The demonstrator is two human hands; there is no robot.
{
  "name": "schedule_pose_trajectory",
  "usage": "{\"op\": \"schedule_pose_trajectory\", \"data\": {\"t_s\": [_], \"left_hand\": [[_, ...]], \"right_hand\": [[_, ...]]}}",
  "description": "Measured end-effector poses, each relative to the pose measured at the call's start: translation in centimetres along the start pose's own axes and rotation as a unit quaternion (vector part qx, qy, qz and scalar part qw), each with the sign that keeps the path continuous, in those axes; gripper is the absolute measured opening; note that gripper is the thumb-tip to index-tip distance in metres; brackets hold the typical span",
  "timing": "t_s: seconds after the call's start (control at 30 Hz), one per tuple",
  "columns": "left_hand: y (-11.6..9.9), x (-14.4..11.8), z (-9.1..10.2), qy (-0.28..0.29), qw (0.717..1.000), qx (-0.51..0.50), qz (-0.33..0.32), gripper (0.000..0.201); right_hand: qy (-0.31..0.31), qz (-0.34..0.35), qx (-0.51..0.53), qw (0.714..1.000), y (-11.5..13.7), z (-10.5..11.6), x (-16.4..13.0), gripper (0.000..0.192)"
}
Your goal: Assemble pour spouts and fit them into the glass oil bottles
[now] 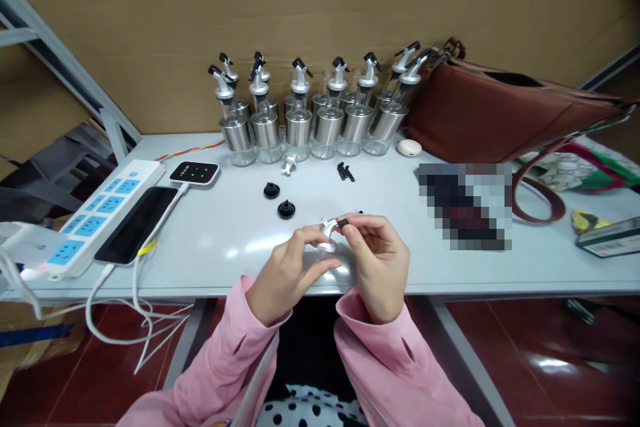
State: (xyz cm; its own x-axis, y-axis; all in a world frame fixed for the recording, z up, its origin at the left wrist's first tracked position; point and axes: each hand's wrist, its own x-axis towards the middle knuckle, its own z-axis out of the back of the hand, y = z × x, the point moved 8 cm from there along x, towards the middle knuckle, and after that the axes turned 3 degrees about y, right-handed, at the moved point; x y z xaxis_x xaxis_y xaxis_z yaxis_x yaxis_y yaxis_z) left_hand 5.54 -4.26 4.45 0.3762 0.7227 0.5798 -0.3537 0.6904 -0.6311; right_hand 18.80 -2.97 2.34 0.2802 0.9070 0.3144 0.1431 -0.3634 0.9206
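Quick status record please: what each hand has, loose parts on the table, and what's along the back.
left hand: grips silver pourer spout
right hand: pinches small black lever at the spout's top
loose parts: two black stoppers, one silver spout, black clips
back row: dispenser bottles with spouts fitted
right side: brown bag
left side: power strip, phone

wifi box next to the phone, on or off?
On. The small black box by the phone shows green lights on its top face, and a white cable runs to it.
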Motion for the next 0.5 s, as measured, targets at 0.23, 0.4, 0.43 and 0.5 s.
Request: {"op": "schedule_pose_trajectory", "data": {"t_s": [0.23, 0.4, 0.43, 0.5], "left_hand": [[-0.34, 0.19, -0.12, 0.005, 0.998, 0.053, -0.026, 0.027], [-0.38, 0.18, -0.10, -0.001, 0.997, 0.069, -0.040, 0.025], [-0.22, 0.15, -0.17, 0.002, 0.998, 0.060, -0.032, 0.026], [0.23, 0.08, -0.35, 0.010, 0.999, 0.033, -0.007, 0.031]], "right_hand": [[-0.011, 0.007, -0.011, 1.000, 0.12, 0.35, 0.08, 0.004], [-0.006, 0.001, -0.006, 1.000, 0.01, 0.17, 0.13, 0.004], [-0.005, -0.001, -0.003, 1.000, -0.01, 0.15, 0.12, 0.005], [-0.005, -0.002, 0.000, 1.000, -0.05, 0.16, 0.07, 0.005]]}}
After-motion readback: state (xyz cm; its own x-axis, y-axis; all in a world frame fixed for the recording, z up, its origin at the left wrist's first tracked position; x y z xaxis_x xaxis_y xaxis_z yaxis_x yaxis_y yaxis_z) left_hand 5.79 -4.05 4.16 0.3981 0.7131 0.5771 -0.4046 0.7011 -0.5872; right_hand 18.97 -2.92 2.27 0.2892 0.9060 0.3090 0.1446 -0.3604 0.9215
